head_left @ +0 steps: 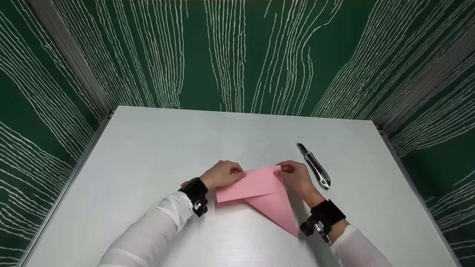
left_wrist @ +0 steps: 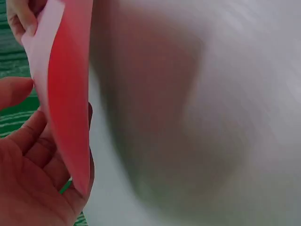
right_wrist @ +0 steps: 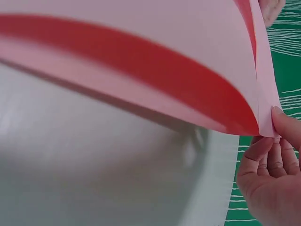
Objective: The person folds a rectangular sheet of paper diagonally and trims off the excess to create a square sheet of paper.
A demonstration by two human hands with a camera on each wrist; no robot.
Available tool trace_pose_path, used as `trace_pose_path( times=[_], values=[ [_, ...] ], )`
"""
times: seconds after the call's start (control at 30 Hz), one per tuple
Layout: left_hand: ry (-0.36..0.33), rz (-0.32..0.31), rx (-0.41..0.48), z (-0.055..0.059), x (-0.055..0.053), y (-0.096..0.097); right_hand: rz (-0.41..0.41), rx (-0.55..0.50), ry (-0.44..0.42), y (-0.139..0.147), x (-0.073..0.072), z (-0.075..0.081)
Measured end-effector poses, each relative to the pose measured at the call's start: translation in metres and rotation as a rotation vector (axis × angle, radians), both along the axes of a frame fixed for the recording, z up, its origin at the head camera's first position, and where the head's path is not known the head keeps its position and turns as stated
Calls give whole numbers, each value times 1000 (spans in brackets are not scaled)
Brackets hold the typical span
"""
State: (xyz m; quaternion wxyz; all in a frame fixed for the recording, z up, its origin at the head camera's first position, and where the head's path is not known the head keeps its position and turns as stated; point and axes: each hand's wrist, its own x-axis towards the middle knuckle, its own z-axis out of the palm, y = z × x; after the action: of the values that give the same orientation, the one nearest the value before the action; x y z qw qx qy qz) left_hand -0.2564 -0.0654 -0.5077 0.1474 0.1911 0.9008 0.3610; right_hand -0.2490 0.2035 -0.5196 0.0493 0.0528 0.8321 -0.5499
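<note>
Bending a pink paper sheet (head_left: 256, 183) over itself at the near-middle of a white tabletop (head_left: 167, 141), apparently partway through a fold, to judge by the broad flap laid across a tapering lower part. Pinching the far edge in the left grip (head_left: 223, 174), thumb against one face and fingers behind; grasping the far right corner in the right grip (head_left: 296, 177), again between thumb and fingers. Seen from the right wrist, bowed rather than flattened, gaping between layers and raised partly off the surface. For the next move, probably calling for lining up the edges, lowering the fold and pressing along the bend to set a crease, with care against skewing the pinched corner.

By count: one pink sheet, as far as can be told, in more than one layer; one utility knife (head_left: 314, 167), lying slantwise just beside the right grip, untouched; two grips, both on the same sheet; two black wrist cameras (head_left: 200, 207), one per arm; two white sleeves (head_left: 156, 226); one tabletop, set before a green backdrop (head_left: 195, 74) with white lines too many to count. Beside the left wrist, one small reddish patch (head_left: 183, 183), too hidden to name.
</note>
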Motion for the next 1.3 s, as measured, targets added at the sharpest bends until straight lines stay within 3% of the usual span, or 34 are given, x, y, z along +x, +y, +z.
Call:
trace_pose_path(
  times=[0.17, 0.33, 0.53, 0.77, 1.07, 1.3],
  values=[
    [37, -4, 38, 7, 0, 18, 36, -108, 18, -4, 0, 8],
    [25, 37, 102, 8, -1, 19, 53, -175, 20, -4, 0, 14],
    [4, 80, 170, 7, -1, 16, 113, -119, 64, -5, 0, 14],
    [-38, 100, 172, 5, -1, 16, 144, -83, 180, -8, 2, 12],
    [-38, 27, 168, 2, 1, 18, 152, -104, 119, -6, 4, 17],
    [-45, 32, 202, -2, 1, 19, 156, -133, 87, -4, 4, 17]
  ],
)
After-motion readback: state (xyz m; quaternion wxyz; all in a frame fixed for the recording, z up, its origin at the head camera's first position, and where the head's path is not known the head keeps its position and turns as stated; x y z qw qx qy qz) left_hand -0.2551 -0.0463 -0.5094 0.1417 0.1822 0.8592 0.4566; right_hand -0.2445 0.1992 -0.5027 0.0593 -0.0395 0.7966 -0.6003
